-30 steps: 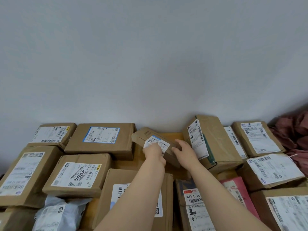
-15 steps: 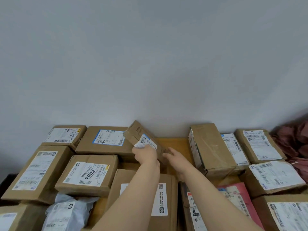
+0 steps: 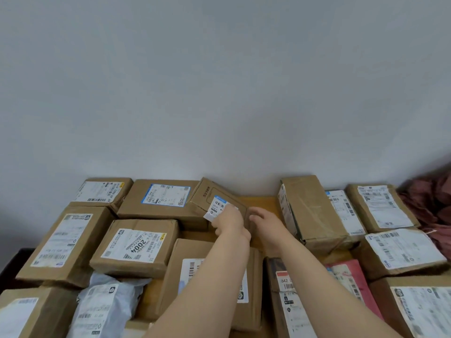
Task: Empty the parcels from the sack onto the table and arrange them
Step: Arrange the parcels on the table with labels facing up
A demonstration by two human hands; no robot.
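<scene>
Pale grey matte wall behind a wooden table (image 3: 261,203) packed with labelled parcels.
Small flat cardboard box (image 3: 217,195), tilted, its far corner leaning on the blue-labelled carton (image 3: 161,200), sits at the back row's gap. Left hand (image 3: 229,222) pinches its near edge, fingers curled over the white label. Right hand (image 3: 264,222) has fingers nearly straight, tips pressed to the box's right end. Tall taped carton (image 3: 310,211) stands just right of it. Soft grey poly mailer (image 3: 102,306) near left; pink parcel (image 3: 353,276) near right; crumpled dark red fabric (image 3: 429,206) at the far right.
</scene>
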